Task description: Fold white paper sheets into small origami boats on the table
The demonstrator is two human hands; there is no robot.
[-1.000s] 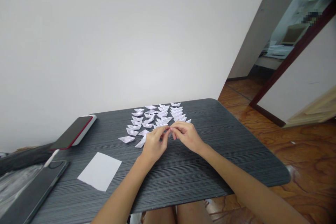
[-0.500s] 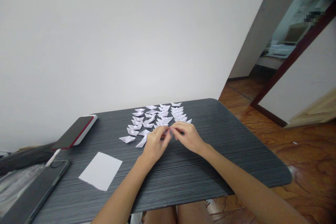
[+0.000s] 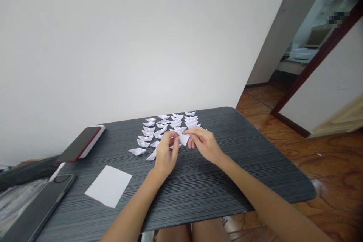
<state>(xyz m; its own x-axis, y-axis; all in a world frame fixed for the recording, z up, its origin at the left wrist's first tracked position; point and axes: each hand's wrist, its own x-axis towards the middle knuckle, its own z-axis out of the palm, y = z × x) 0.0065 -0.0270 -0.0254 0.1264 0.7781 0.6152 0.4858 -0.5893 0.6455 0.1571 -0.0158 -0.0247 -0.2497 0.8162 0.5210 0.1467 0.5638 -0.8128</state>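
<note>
A small folded piece of white paper (image 3: 184,138) is held up between my two hands above the dark table. My left hand (image 3: 166,152) pinches its left side between thumb and fingers. From the right, my right hand (image 3: 204,143) grips its upper right edge, the other fingers curled below. Behind and around the hands sit several white paper boats (image 3: 161,130) in rough rows, some partly hidden by my fingers. A flat square sheet of white paper (image 3: 109,186) lies to the left of my left forearm.
At the table's left side lie a dark phone (image 3: 42,208) with a white cable (image 3: 57,172) and a black device with a red edge (image 3: 81,141). The dark table (image 3: 255,159) meets a white wall (image 3: 127,45) at the back. Wooden floor (image 3: 334,166) shows on the right.
The folded paper has turned, so its flat white face now shows between my hands, where before it was mostly hidden. My fingers have shifted slightly apart around it.
</note>
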